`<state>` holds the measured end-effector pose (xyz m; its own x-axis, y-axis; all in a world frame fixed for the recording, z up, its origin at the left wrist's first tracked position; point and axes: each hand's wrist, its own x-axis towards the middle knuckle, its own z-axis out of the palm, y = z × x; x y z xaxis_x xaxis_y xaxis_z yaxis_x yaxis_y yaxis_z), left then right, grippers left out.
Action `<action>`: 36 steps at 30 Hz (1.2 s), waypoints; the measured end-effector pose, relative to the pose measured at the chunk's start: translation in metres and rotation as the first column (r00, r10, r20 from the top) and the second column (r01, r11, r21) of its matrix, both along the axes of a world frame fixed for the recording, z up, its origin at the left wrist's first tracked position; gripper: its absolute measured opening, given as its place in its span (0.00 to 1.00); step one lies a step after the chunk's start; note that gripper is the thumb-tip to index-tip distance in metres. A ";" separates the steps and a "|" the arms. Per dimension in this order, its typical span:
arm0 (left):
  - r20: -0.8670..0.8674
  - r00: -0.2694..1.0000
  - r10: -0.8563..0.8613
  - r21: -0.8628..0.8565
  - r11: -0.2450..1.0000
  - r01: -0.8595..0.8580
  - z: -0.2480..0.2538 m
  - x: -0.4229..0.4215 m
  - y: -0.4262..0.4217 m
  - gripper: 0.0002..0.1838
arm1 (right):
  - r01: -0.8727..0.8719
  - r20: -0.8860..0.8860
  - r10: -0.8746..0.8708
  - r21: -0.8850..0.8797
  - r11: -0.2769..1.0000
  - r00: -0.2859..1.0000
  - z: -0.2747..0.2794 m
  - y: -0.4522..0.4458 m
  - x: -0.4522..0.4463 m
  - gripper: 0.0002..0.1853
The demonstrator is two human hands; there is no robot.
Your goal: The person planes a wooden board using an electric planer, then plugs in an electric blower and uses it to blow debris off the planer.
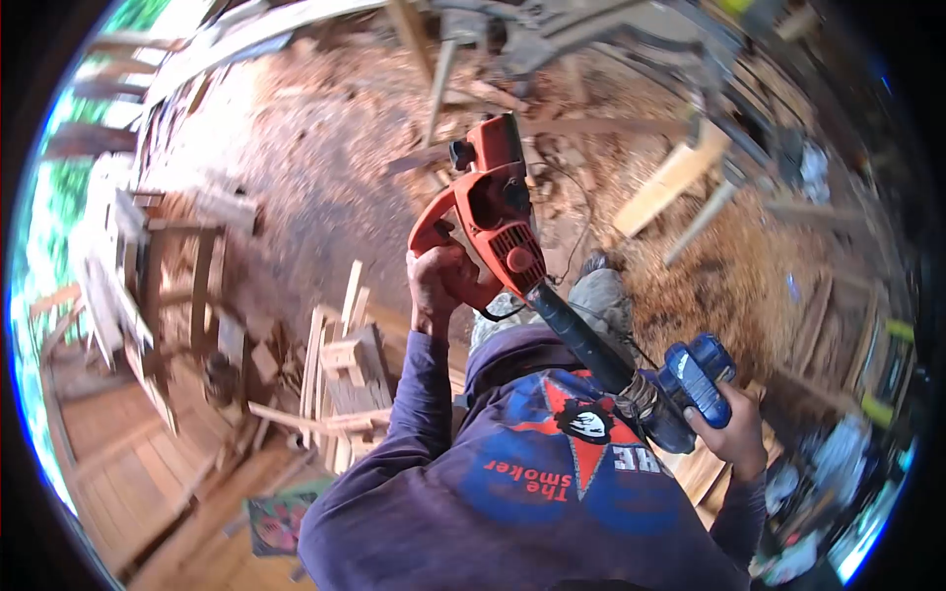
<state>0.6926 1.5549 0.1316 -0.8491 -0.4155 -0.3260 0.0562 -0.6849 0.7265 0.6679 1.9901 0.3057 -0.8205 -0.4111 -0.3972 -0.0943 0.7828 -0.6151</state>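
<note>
My left hand [439, 283] is closed around the rear handle of a red power tool [503, 231], held up in front of my body. A long dark tube [583, 340] runs from the tool down across my chest to the right. Near the tube's lower end, my right hand [734, 433] is wrapped round a blue, rounded device [698, 377]. Whether that device is joined to the tube cannot be made out.
Wood shavings cover the ground [325, 167]. Cut wood strips [330, 364] and a block lie at lower left, beside wooden panels [148, 443]. A pale board [673, 177] and a metal frame [724, 108] are at upper right.
</note>
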 end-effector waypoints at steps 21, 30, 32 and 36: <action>0.029 0.724 0.689 0.312 0.682 -0.662 -0.055 0.268 0.178 0.05 | -0.891 -0.243 0.894 0.169 0.422 0.378 0.035 -0.058 -0.073 0.15; -0.009 0.732 0.682 0.259 0.708 -0.656 -0.037 0.272 0.180 0.20 | -0.881 -0.300 0.893 0.233 0.411 0.336 0.057 -0.063 -0.073 0.16; 0.013 0.754 0.657 0.222 0.734 -0.642 -0.034 0.270 0.174 0.18 | -0.879 -0.295 0.907 0.285 0.382 0.299 0.067 -0.071 -0.075 0.16; 0.031 0.813 0.582 0.140 0.803 -0.580 -0.016 0.279 0.144 0.18 | -0.872 -0.206 0.961 0.418 0.256 0.183 0.099 -0.107 -0.062 0.17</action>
<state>0.9714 1.6994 0.1154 -0.4674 -0.7846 -0.4074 0.4836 -0.6127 0.6251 0.6062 1.8832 0.4049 0.0277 -0.9346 -0.3545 -0.9791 0.0461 -0.1980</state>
